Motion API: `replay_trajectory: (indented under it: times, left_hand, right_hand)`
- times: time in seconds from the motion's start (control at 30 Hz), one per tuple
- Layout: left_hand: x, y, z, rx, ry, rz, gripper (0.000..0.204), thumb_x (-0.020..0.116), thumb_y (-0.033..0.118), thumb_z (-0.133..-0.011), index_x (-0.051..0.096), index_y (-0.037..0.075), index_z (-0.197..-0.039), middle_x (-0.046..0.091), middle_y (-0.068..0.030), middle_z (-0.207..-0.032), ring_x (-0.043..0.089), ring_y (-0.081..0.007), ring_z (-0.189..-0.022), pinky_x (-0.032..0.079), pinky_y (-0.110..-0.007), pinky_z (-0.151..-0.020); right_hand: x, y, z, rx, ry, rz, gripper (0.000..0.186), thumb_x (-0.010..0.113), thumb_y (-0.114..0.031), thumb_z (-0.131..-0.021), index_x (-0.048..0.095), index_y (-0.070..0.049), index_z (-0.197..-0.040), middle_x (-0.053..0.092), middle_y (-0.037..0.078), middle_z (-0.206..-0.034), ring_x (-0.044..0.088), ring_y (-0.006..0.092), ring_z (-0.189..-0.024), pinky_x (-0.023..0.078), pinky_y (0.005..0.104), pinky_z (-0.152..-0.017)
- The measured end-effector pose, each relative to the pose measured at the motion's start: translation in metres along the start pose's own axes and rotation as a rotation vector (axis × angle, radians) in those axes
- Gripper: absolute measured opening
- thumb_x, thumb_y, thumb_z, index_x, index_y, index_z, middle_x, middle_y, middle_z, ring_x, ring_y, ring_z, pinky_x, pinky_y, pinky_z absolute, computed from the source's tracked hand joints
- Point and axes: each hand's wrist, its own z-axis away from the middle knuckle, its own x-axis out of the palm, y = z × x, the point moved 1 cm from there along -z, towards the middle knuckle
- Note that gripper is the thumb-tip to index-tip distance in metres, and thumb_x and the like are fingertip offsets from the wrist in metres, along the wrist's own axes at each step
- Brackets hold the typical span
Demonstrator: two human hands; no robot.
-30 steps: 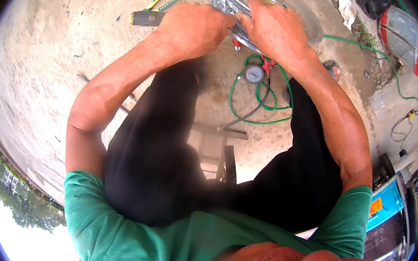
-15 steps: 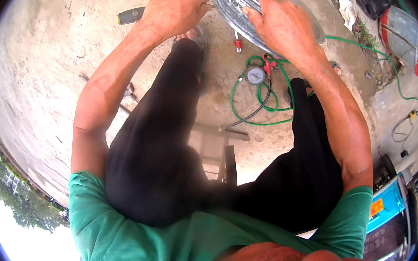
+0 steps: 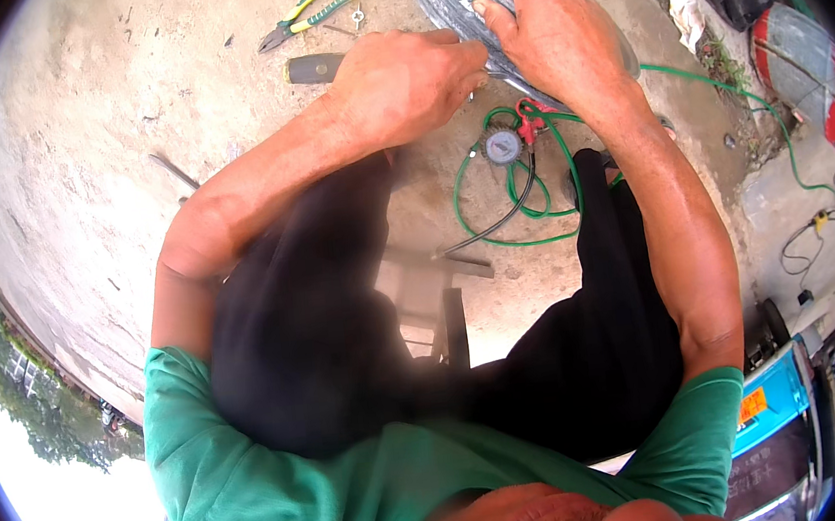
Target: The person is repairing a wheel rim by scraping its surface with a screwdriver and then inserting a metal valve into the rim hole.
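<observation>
My left hand is closed around a tool with a dark handle, which sticks out behind the wrist. The tool's working end is hidden by the fingers and the wheel, so its kind does not show. Those fingertips are right at the near edge of a scuffed grey metal wheel rim. On the other side, my right hand grips the tilted rim, its thumb lying over the edge. Much of the rim is hidden under this hand.
Green-and-yellow pliers lie on the concrete floor beyond my left hand. Between my legs are a round gauge and a looped green hose. A red and grey container stands at the right, with a white scrap nearby.
My left hand has moved nearer to me and rightward with the dark-handled tool, bringing the pliers into view. The rim has shifted slightly up and left; my right hand keeps its hold.
</observation>
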Motion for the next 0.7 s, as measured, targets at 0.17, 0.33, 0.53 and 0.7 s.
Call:
replay_trajectory:
  times: [0.17, 0.33, 0.53, 0.7]
  left_hand:
    - [-0.002, -0.025, -0.003, -0.083, 0.151, 0.048, 0.017, 0.068, 0.021, -0.095, 0.071, 0.013, -0.11, 0.07, -0.0129, -0.093, 0.069, -0.0392, -0.085, 0.056, -0.048, -0.071]
    - [-0.001, -0.045, 0.006, -0.183, 0.162, 0.1, 0.019, 0.068, 0.022, -0.096, 0.072, 0.011, -0.111, 0.072, -0.0163, -0.094, 0.068, -0.0409, -0.09, 0.055, -0.048, -0.077]
    - [0.008, -0.052, 0.006, -0.195, 0.133, 0.28, 0.02, 0.066, 0.024, -0.1, 0.073, 0.008, -0.11, 0.074, -0.0146, -0.09, 0.071, -0.0332, -0.084, 0.056, -0.042, -0.075]
    - [-0.001, -0.068, 0.002, -0.356, 0.086, 0.58, 0.023, 0.064, 0.025, -0.104, 0.071, 0.004, -0.107, 0.067, -0.003, -0.074, 0.064, -0.0112, -0.065, 0.053, -0.03, -0.061]
  right_hand:
    - [-0.011, 0.01, -0.003, -0.026, -0.041, -0.278, 0.038, 0.068, -0.032, -0.095, 0.068, 0.001, -0.114, 0.073, 0.024, -0.097, 0.072, 0.0406, -0.093, 0.055, 0.0494, -0.083]
    - [0.014, 0.049, 0.027, -0.216, 0.11, -0.437, 0.046, 0.074, -0.032, -0.091, 0.068, -0.004, -0.128, 0.072, 0.012, -0.112, 0.072, 0.0305, -0.098, 0.055, 0.0416, -0.084]
    - [0.027, 0.058, 0.045, -0.189, 0.067, -0.447, 0.036, 0.071, -0.036, -0.097, 0.074, -0.001, -0.105, 0.07, 0.011, -0.105, 0.069, 0.0302, -0.093, 0.054, 0.0392, -0.082]
    - [-0.011, 0.089, 0.022, -0.084, -0.012, -0.404, 0.039, 0.067, -0.039, -0.1, 0.073, 0.0, -0.102, 0.064, 0.011, -0.09, 0.064, 0.0229, -0.082, 0.05, 0.0351, -0.077]
